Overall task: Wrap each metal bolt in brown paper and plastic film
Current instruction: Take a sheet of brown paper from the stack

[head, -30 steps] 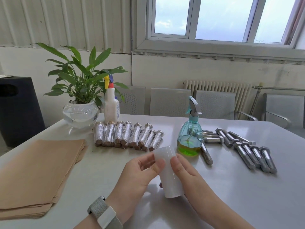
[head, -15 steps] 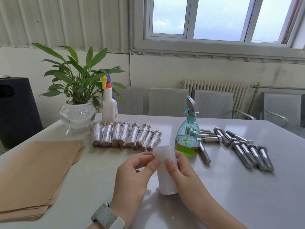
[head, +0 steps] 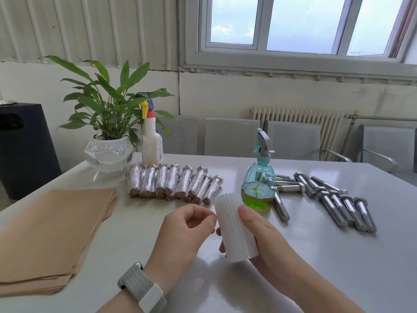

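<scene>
Upright, the white film roll (head: 234, 227) sits in the right hand's (head: 268, 240) curled fingers, the left hand (head: 185, 231) pinching its edge.

Far left corner of the white table (head: 316, 256) — a leafy green plant in a clear glass bowl (head: 108, 134), a white plastic spray bottle (head: 151, 141) just beside it, and nearer centre a teal spray bottle of green liquid (head: 259, 177) — grey chairs (head: 230, 136) behind.

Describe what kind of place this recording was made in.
Probably an office or meeting room used as a packing bench: a white table with perforated metal chairs behind it, a radiator under the window, and a potted plant.
</scene>
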